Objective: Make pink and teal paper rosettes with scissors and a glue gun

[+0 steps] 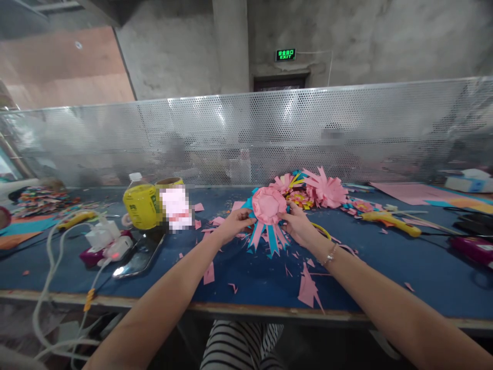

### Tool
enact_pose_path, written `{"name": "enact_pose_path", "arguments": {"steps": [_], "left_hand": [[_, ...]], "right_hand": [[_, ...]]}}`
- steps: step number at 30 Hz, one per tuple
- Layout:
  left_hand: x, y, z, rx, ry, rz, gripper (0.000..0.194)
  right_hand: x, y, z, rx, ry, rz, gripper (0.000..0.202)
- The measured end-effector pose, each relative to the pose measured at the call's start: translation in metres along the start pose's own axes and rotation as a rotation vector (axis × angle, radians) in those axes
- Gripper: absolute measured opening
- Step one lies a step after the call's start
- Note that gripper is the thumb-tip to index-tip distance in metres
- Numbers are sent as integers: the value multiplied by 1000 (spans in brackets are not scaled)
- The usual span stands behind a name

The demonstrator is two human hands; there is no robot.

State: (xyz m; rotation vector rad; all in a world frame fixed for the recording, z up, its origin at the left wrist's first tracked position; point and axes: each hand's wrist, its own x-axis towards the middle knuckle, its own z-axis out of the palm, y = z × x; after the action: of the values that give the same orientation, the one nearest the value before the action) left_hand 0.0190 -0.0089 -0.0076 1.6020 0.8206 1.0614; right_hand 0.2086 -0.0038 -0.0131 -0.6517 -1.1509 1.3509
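Observation:
A pink and blue paper rosette [269,205] with forked ribbon tails is held up between my two hands over the blue table. My left hand [238,224] grips its left edge, fingers closed on the paper. On the opposite edge, my right hand [297,224] pinches the rosette, a bracelet on its wrist. Just behind lie more paper flowers, among them a large pink one [326,189]. Pink paper scraps [308,288] are scattered on the table around and below my hands.
To the left stand a yellow-labelled bottle [141,203], a phone [140,254] and a power strip with chargers [110,241]. A yellow glue gun [393,223] lies to the right, near pink paper sheets [400,192]. A perforated metal screen [215,139] runs along the back.

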Motion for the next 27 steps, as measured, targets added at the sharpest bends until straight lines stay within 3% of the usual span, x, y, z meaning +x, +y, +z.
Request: {"name": "enact_pose_path", "arguments": {"steps": [12,21,27], "left_hand": [[1,-4,-2,-68,-3,-15,36],[4,-5,-2,55,136,13,36],[2,0,2,-21,92,69,38]], "right_hand": [[-1,-1,2,-61,-23,-25,39],[-3,-4,6,-83,-23,-38,42],[-3,-1,4,-100,-45,-90,39]]}}
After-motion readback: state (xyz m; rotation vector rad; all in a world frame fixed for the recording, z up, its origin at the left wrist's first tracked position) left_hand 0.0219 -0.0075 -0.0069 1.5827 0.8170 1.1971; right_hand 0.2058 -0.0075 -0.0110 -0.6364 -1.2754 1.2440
